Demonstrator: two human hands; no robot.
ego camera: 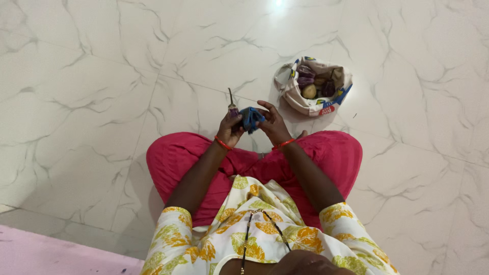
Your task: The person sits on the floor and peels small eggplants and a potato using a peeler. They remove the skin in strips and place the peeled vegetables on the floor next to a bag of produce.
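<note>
I sit cross-legged on a white marble floor in pink trousers. My left hand (228, 127) grips a small purple brinjal (233, 109) with a long thin stem pointing up. My right hand (273, 124) presses a crumpled blue cloth (250, 117) against the brinjal, fingers curled around the cloth. Both hands meet just above my knees. Each wrist wears a red bangle.
A white cloth bag (297, 97) with blue and red print lies open on the floor ahead to the right, holding several purple brinjals and a brownish potato (309, 91). A pink surface (46, 254) shows at the lower left corner.
</note>
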